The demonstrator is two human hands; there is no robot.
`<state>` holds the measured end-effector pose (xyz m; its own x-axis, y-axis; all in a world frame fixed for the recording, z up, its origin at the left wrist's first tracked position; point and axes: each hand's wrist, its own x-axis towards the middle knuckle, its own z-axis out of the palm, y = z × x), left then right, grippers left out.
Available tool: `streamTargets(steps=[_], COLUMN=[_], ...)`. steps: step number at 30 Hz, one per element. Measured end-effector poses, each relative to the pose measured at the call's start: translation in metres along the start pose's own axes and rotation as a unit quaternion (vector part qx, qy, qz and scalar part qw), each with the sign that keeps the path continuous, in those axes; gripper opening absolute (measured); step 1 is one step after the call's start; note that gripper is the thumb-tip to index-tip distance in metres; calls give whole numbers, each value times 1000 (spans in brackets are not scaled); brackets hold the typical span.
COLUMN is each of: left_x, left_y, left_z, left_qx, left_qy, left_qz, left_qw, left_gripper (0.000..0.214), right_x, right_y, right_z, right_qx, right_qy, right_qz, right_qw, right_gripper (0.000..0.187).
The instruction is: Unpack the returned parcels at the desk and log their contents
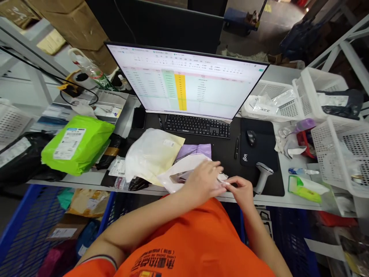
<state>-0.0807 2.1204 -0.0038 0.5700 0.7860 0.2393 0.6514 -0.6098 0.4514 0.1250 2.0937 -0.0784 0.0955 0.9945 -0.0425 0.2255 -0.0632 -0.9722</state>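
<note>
At the desk's front edge my left hand (203,179) lies curled on a thin white plastic bag (184,169) and grips its right end. My right hand (242,190) pinches the same bag's edge just to the right. Under the bag lies a lilac mailer (196,150). A larger cream-white parcel bag (151,154) sits to the left, touching them. Both hands are close together, in front of the black keyboard (197,125).
A wide monitor (187,82) shows a spreadsheet. A mouse (251,137), pen (236,147) and barcode scanner (263,175) lie on the right. A green parcel (77,148) and black bags sit left. White baskets (343,154) stand right. Blue bins (34,227) of parcels are below the desk.
</note>
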Motion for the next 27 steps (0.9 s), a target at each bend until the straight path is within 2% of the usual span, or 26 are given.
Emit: streamTargets(steps=[2,4,8,11,15,19,23,27], left_x=[16,26,28,27,25,23,20,20], left_y=[20,31,34,28,16,14,25,27], left_z=[18,31,39,38,40,43,43,48], left_qx=[20,50,57,55,46,30,34,33], left_qy=[-57,-99,-143,-153,-148,-121,-138,-113], left_qz=[65,89,85,85,71,75,108,114], left_qw=[996,990,985,983,985,989,984,986], left_gripper=[35,15,10,9,10,15,12,11], right_x=[-4,-6,-10,-15,-16,-13,-13,-12], right_y=[-9,-12,-2,9,16,18,18,16], right_z=[1,-5,-23,-31,-37,-44,-52,-60], right_qx=[-14,-32,-71,-72,-48,-38,-61,-89], right_qy=[-46,-68,-71,-29,31,12,-35,-23], right_qz=[-61,-99,-71,-34,31,37,5,22], right_qw=[997,992,992,996,998,999,998,996], right_gripper=[17,25,22,16,21,21,18,19])
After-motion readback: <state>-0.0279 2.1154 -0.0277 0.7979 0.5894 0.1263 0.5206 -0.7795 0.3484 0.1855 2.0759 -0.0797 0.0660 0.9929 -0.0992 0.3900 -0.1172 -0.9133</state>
